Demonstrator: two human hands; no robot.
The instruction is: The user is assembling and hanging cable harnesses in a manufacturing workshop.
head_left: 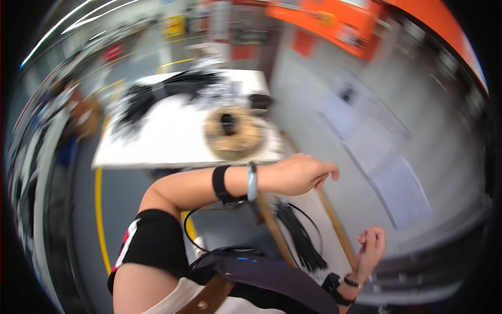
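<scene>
Black sleeve (151, 238); left hand (299, 174) near white table (167, 144) edge, grip unclear; right hand (371, 247) half-open, room between hands.

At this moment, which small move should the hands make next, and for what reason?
Perhaps lower the left hand a little toward the bundle of black strands. Neither that hand nor the right hand visibly holds anything, and the bundle lies on a pale surface, below the left hand in the picture, with no hand touching it.
</scene>
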